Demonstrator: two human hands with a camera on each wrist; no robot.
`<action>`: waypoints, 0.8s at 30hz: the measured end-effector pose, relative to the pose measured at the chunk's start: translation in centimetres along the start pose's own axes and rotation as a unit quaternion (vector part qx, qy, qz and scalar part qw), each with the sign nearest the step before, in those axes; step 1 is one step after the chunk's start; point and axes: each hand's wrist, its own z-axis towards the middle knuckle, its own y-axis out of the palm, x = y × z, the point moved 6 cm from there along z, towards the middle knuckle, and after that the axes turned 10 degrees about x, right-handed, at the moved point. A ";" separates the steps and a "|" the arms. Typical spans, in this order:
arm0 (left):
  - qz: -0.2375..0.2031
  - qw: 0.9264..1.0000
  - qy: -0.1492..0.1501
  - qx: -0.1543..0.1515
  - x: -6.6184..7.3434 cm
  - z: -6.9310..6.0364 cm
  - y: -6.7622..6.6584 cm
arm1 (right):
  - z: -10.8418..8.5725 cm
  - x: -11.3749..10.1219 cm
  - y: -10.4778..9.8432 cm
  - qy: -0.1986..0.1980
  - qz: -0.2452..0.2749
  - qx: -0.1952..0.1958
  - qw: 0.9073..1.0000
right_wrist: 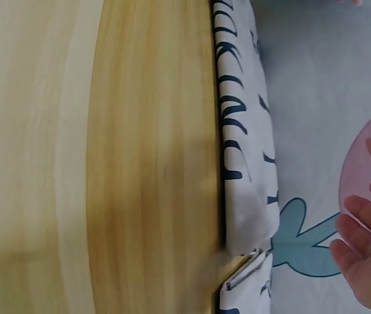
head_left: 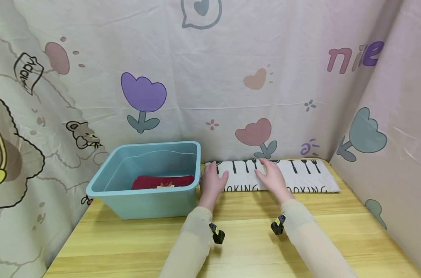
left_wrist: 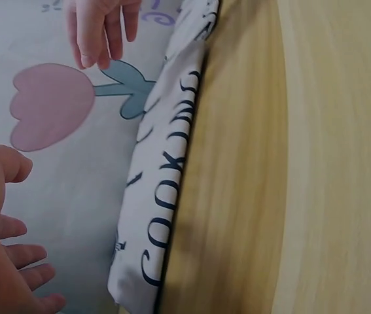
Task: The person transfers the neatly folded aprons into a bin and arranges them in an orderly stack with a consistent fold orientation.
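Observation:
Two folded white cloths printed with black utensils and the word COOKING lie side by side at the back of the table. My left hand (head_left: 212,185) is over the left end of the left cloth (head_left: 241,177), beside the bin. Near where the cloths meet is my right hand (head_left: 274,179), with the right cloth (head_left: 309,177) extending beyond it. In both wrist views the fingers look relaxed and spread, with nothing between them. The left wrist view shows the left cloth (left_wrist: 162,190) apart from both hands. A gap between the two cloths shows in the right wrist view.
A light blue plastic bin (head_left: 155,204) stands at the left of the wooden table (head_left: 245,239), close to my left hand. Inside it lies a folded dark red cloth (head_left: 148,182). A printed curtain (head_left: 203,77) hangs behind the table and along both sides.

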 end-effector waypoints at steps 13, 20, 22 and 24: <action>0.012 0.998 -0.062 -0.001 -2.2 0.7 1.5 | 0.5 2.1 1.9 0.049 -0.026 -0.041 0.998; -0.012 0.995 -0.097 -0.010 -3.3 0.5 2.1 | 0.2 3.3 2.6 0.093 -0.028 -0.070 0.993; -0.019 0.994 -0.111 -0.015 -3.6 0.4 2.3 | 0.1 3.6 2.7 0.106 -0.025 -0.079 0.991; -0.028 0.991 -0.127 -0.022 -3.9 0.3 2.5 | 0.0 3.8 2.9 0.116 -0.024 -0.085 0.989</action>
